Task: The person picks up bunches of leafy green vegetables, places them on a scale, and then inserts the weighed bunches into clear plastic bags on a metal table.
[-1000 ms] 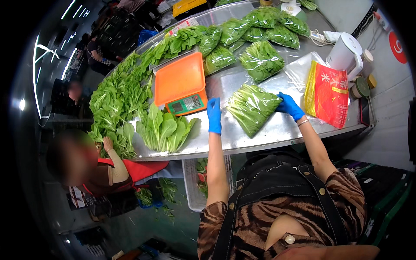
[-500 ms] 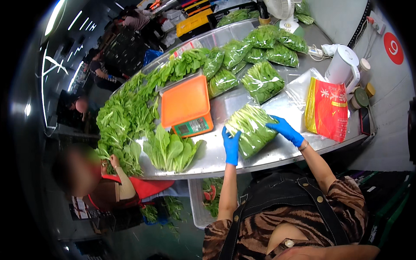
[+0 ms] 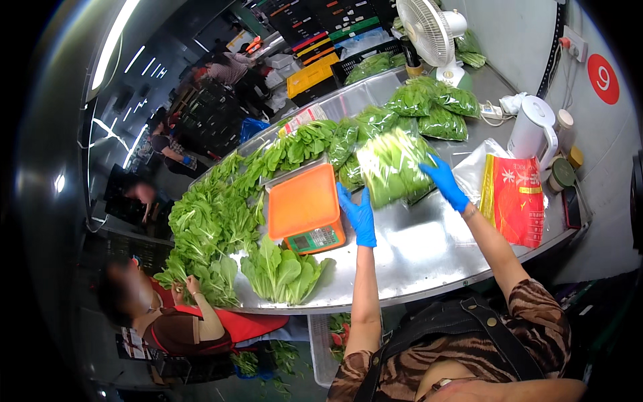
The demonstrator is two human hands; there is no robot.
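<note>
A clear plastic bag of leafy greens (image 3: pixel 394 169), a little blurred, is up among the other filled bags on the metal table. My blue-gloved right hand (image 3: pixel 445 184) grips the bag's right side. At its lower left corner is my left hand (image 3: pixel 359 216), also gloved in blue, fingers stretched and apart; whether the thumb touches the plastic I cannot tell. Just left of that hand stands an orange-topped box-shaped scale (image 3: pixel 305 204). Behind the held bag lie several more bags of greens (image 3: pixel 442 124), partly hidden by it.
Loose greens (image 3: pixel 207 231) cover the table's left side, with a bunch (image 3: pixel 284 271) near the front edge. A red and yellow bag (image 3: pixel 514 201), white kettle (image 3: pixel 532 127) and fan (image 3: pixel 429 33) stand right and back. A co-worker in a red apron (image 3: pixel 251 327) handles greens at left.
The held bag has moved away from me toward the other bags, my right hand going with it. My left hand has come off its left side. The view has shifted.
</note>
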